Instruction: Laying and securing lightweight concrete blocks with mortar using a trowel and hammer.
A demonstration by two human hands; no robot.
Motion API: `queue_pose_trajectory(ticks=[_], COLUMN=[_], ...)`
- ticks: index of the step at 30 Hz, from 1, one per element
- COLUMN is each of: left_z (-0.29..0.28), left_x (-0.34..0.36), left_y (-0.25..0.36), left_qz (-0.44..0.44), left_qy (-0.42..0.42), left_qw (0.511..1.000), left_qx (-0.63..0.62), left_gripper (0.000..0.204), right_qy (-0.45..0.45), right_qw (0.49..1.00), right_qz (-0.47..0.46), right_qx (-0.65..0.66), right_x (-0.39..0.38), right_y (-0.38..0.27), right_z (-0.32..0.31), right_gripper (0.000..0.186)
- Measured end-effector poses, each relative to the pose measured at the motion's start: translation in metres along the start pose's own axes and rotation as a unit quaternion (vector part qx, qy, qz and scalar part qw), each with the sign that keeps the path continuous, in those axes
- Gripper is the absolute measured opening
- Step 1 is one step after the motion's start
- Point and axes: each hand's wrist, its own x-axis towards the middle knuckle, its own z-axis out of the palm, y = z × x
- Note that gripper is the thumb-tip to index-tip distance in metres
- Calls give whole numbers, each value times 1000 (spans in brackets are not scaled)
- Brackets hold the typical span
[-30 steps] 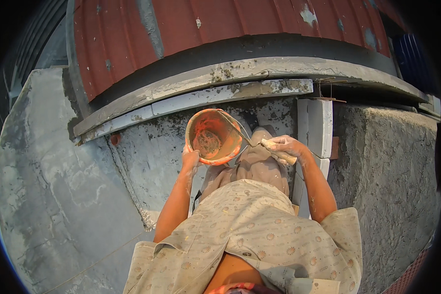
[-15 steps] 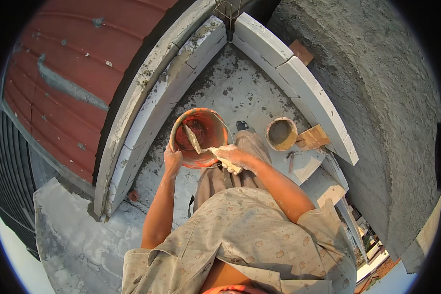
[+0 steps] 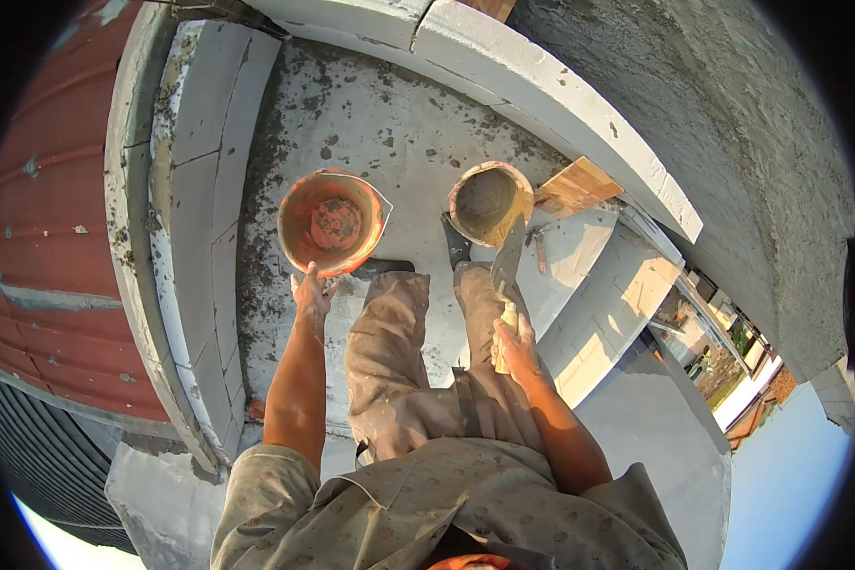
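Observation:
My left hand [image 3: 312, 293] is at the near rim of an orange bucket [image 3: 294, 223], with its fingers apart and their tips at the rim. Mortar residue coats the inside of this bucket, and its wire handle hangs over the right side. My right hand [image 3: 517, 350] is closed round the pale handle of a trowel [image 3: 509, 258]. The trowel's blade points away from me, its tip at the near edge of a second, smaller bucket [image 3: 521, 211]. Grey wet mortar [image 3: 484, 198] fills much of that bucket.
Pale block walls [image 3: 195, 190] rise at the left and along the far right [image 3: 560, 95]. A wooden board [image 3: 578, 187] leans beside the mortar bucket, and a small tool [image 3: 541, 249] lies near it. Mortar spots mark the concrete floor [image 3: 399, 114]. Red roofing [image 3: 47, 218] lies beyond the left wall.
The trowel has left the orange bucket and swung right to the mortar bucket. The orange bucket has moved away from my body, and my left hand has loosened on it. The view has turned.

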Motion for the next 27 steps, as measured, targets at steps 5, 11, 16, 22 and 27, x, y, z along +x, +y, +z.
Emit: queue_pose_trajectory(ticks=[5, 11, 16, 22, 27], left_z=[141, 276, 286, 201, 119], left_x=[0, 65, 43, -99, -252], left_y=[-132, -194, -164, -12, 121], left_qz=[-159, -44, 116, 266, 392], left_qy=[-120, -72, -223, -152, 11], left_qw=[959, 980, 934, 921, 852], left_qx=[199, 182, 252, 241, 346], left_gripper=[67, 71, 32, 34, 37], right_qy=[-16, 21, -44, 1, -90], right_qw=[999, 999, 998, 853, 493], right_qz=[-49, -35, -42, -266, -484], right_qx=[-13, -32, 18, -449, -718], right_x=[6, 0, 0, 2, -67], right_y=[6, -12, -15, -36, -161], right_z=[-35, -36, -54, -90, -14], right_gripper=[31, 25, 26, 37, 41])
